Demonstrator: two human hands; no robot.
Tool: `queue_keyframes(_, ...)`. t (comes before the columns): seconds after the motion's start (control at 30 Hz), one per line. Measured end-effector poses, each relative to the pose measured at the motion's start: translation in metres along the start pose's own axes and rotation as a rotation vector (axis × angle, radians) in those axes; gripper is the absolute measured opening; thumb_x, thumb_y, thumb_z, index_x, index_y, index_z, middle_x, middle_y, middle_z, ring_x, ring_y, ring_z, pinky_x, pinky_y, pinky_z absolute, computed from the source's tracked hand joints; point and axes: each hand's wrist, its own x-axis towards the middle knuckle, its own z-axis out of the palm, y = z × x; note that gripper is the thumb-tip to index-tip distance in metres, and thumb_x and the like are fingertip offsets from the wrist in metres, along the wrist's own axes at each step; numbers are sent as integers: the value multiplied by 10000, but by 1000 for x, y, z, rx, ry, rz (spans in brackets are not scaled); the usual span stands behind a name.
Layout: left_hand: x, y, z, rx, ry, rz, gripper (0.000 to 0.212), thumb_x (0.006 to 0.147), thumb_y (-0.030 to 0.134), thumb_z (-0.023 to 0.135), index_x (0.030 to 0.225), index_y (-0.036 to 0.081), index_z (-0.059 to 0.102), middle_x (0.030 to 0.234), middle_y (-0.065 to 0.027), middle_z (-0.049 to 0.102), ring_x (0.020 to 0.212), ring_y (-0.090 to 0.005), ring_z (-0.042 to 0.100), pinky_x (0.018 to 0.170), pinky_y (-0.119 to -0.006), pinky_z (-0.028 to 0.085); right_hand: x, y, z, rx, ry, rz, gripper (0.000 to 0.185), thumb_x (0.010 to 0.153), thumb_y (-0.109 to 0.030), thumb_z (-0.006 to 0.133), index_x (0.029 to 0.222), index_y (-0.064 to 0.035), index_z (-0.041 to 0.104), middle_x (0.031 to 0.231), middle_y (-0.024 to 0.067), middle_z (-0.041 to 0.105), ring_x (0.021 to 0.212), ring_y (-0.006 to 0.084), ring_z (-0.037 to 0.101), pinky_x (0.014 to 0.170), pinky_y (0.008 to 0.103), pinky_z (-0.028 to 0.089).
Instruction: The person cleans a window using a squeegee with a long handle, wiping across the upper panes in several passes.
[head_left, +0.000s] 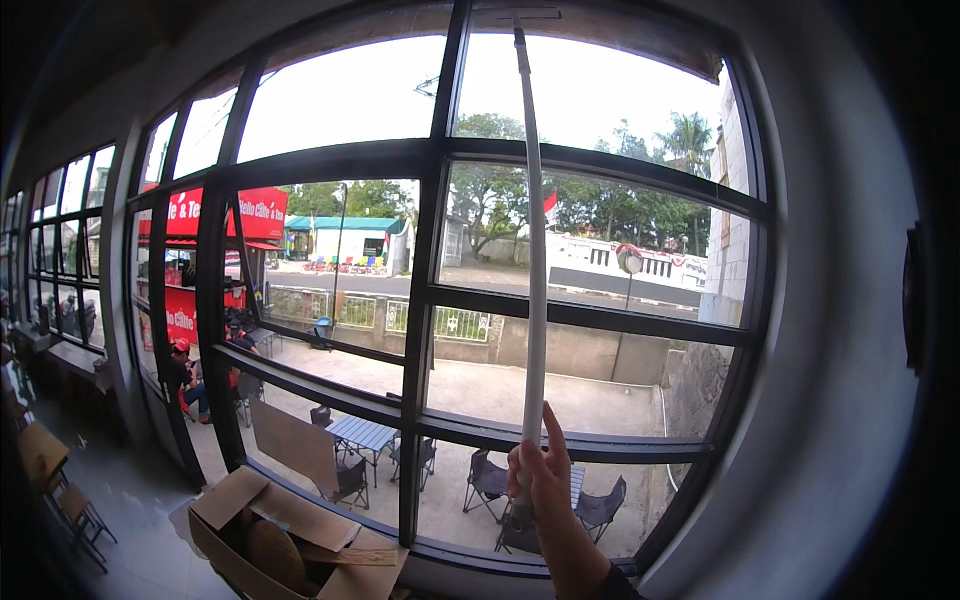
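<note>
My right hand (546, 476) grips the lower end of a long white extension pole (534, 247), its index finger pointing up along the shaft. The pole rises nearly upright in front of a large black-framed window (433, 225). At its top, a narrow crosswise head (517, 13), apparently a window squeegee, lies against the upper right glass pane. Blur and dark surroundings hide the head's detail. My left hand is out of view.
An open cardboard box (225, 517) holding a round woven item (274, 555) stands below the window. A wooden stool (79, 506) is at far left. One sash (322, 341) tilts outward. Outside are folding chairs (487, 480), a slatted table (361, 433) and a seated person (187, 379).
</note>
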Motion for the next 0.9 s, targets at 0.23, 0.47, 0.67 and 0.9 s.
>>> queue_keyframes(0.23, -26, -3, 1, -58, 31, -21, 246, 831, 327, 473, 991, 146, 519, 896, -38, 579, 746, -171, 555, 661, -381, 470, 35, 11, 49, 79, 1, -27, 570, 877, -150, 490, 1348, -161, 169, 699, 66, 475, 411, 98, 473, 337, 217, 400)
queue_keyframes(0.47, -23, -7, -6, -35, 30, -10, 256, 835, 313, 472, 1006, 126, 516, 889, -55, 577, 745, -187, 559, 642, -384, 473, -28, 20, 45, 123, -65, 85, 664, 869, -115, 494, 1369, -201, 67, 684, 70, 468, 388, 85, 448, 331, 239, 393)
queue_keyframes(0.67, -33, -7, -14, -3, 81, 39, 265, 839, 300, 471, 1018, 110, 513, 884, -69, 575, 743, -200, 562, 626, -386, 475, 38, 16, 61, 94, -79, 15, 675, 866, -118, 497, 1379, -215, 68, 667, 54, 467, 391, 79, 444, 341, 232, 388)
queue_keyframes(0.9, 10, -35, -20, -132, -89, 71, 260, 846, 298, 459, 1022, 112, 502, 870, -77, 577, 756, -217, 575, 605, -383, 470, -40, 68, 9, 163, 6, 235, 491, 912, -213, 426, 1337, -185, 182, 645, 64, 461, 409, 99, 426, 375, 248, 386)
